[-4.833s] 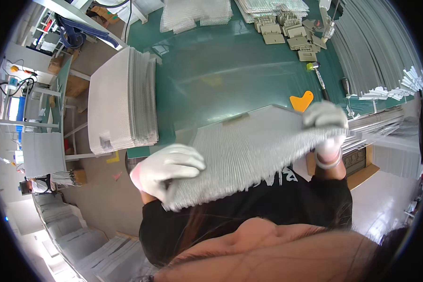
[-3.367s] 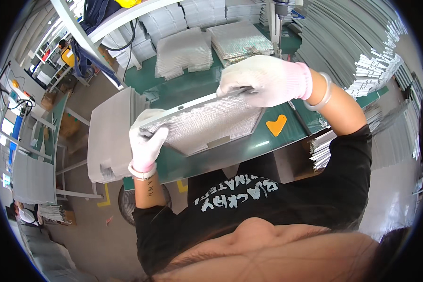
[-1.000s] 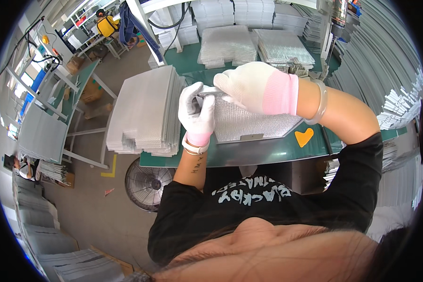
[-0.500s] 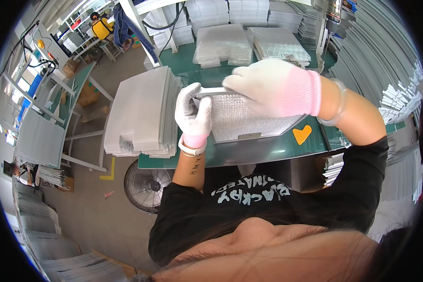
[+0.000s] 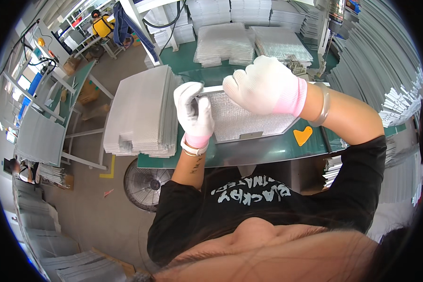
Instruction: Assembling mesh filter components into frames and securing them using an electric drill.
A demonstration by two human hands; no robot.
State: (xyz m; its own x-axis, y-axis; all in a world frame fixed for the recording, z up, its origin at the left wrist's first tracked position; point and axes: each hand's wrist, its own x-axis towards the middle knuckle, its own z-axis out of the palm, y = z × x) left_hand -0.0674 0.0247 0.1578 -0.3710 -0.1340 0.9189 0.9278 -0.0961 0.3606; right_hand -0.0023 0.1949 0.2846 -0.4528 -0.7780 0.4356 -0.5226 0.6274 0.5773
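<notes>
1. In the head view, my only one, I see the panel (image 5: 249,125) on the green table (image 5: 183,162), in front of the person's body. It is a silver mesh inside a thin frame, with a small plate (image 5: 251,135) at its near edge. I suppose it is placed so near because both hands can reach its far rim there.

2. The left hand (image 5: 194,110), in a white glove, grasps the far left corner of the panel, fingers curled on one side and thumb on the other. In my judgement, this grip serves to steady the frame.

3. The right hand (image 5: 264,87), also gloved, is above the far rim with its fingers bent inward. Its fingertips are hidden from me, so I am not able to say if it pinches the rim, holds something small, or only touches.

4. Left of the panel, a thick stack (image 5: 138,108) of mesh sheets is at the table's edge, probably so that the middle is free for handling.

5. To the right of the panel lies an orange scraper (image 5: 303,136), and just beyond it a dark tool handle (image 5: 325,139); both seem placed within easy reach of the right arm.

6. Behind the hands, two mesh piles (image 5: 224,43) (image 5: 282,43) lie side by side, perhaps as stock.
</notes>
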